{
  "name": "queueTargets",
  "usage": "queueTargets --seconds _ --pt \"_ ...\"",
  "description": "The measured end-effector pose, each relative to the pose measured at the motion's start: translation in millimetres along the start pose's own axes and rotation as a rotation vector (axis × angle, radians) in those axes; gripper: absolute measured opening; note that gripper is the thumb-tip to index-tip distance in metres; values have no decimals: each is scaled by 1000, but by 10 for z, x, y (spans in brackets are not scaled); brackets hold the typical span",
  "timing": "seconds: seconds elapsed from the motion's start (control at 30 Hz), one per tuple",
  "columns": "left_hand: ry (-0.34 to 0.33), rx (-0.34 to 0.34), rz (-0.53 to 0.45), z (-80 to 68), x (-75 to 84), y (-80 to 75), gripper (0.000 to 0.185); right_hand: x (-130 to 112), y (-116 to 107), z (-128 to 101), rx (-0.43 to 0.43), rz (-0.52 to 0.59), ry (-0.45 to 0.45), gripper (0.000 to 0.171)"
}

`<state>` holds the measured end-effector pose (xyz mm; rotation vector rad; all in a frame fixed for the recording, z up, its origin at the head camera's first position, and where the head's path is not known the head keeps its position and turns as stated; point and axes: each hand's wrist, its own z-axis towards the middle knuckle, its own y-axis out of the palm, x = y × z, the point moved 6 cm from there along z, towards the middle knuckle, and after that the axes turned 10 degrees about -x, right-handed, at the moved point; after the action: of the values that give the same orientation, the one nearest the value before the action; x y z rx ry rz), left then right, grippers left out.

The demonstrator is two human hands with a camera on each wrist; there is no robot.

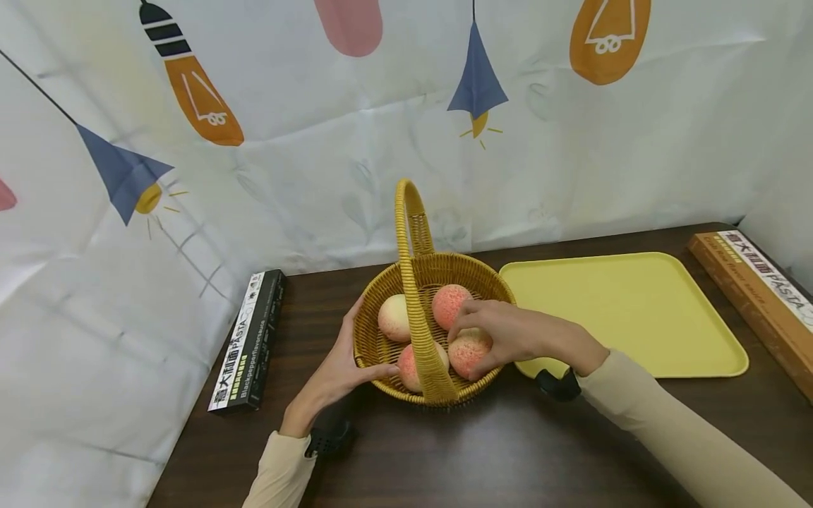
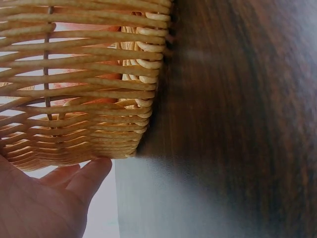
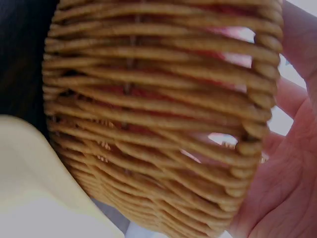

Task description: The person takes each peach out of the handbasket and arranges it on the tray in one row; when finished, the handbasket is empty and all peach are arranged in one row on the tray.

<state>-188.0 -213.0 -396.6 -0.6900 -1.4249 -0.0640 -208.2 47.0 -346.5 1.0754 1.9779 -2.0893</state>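
Observation:
A yellow wicker basket (image 1: 466, 269) with a tall arched handle stands on the dark table. My left hand (image 1: 333, 370) holds its left side, thumb over the rim and fingers along the outer wall. Inside the basket, my right hand (image 1: 508, 331) grips a pink-and-cream peach (image 1: 468, 347) at the front right. Three other peaches lie there: a pinker peach (image 1: 448, 305) behind it, a paler peach (image 1: 393, 319) at the left, and a front peach (image 1: 409, 372) partly hidden by the handle. In the right wrist view, the weave (image 3: 148, 99) hides most of the contents.
Right of the basket lies a yellow tray (image 1: 622, 310), its left edge close to the basket. An orange-brown pasta box (image 1: 749, 303) is beyond it at the far right. A black pasta box (image 1: 250, 339) lies to the left. A patterned cloth (image 1: 317, 176) hangs behind the table.

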Motion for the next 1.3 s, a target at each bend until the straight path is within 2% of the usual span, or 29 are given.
queueTargets --seconds 0.3,0.47,0.57,0.73,0.8,0.9,1.0,1.1,1.3 --pt "12 -5 -8 9 -6 -11 127 -54 10 76 33 17 -2 39" --pt "7 -9 -23 14 -28 22 126 -70 -51 16 73 61 7 38" --pt "1 -7 -19 15 -25 29 126 -98 -184 -92 134 120 2 43" --pt "0 1 -10 20 -20 15 126 -77 -559 -366 281 229 -40 48" --pt "0 0 -13 17 -19 12 126 -9 -699 -491 322 272 -22 48" --pt "-5 1 -17 7 -13 4 127 172 -844 -662 355 362 50 50" --pt "-7 5 -14 1 -6 -7 128 412 -899 -784 375 493 125 52" --pt "-2 7 -12 4 -5 -15 128 667 -883 -845 395 580 178 52" --pt "-12 -5 -27 3 -12 0 127 1087 -704 -824 352 531 237 45"
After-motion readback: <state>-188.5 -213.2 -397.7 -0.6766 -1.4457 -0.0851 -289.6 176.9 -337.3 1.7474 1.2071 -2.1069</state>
